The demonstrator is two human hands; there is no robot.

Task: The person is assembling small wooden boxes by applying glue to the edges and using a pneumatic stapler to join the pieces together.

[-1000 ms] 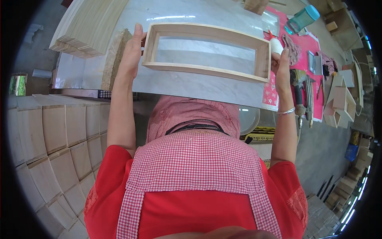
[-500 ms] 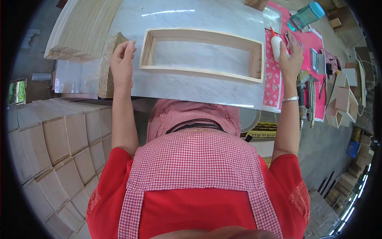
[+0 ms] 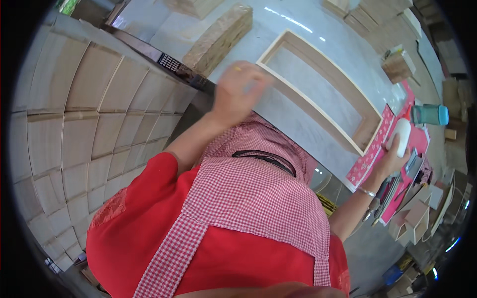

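Note:
A shallow rectangular wooden frame (image 3: 370,130) lies on the pale, glossy tabletop (image 3: 218,69), its long sides slanting down to the right. My left hand (image 3: 238,94) hovers over the table's near edge beside the frame's left corner. Motion blurs its fingers, but a gap shows between thumb and forefinger and nothing is visible in them. Beyond the frame's right end, my right hand (image 3: 395,158) grips a white glue bottle (image 3: 401,134) with a red nozzle, which points away from me. The bottle does not touch the frame.
A rough, wrapped-looking block (image 3: 218,39) lies left of the frame. Stacked wooden boxes or boards (image 3: 94,84) fill the left side. A teal bottle (image 3: 430,114), pink patterned sheet (image 3: 365,169) and tools are at right; a wooden block (image 3: 398,67) stands behind.
My view has turned, so the table and frame now slant down to the right. My left hand has moved from beside the block toward the frame's corner. My right hand still holds the glue bottle.

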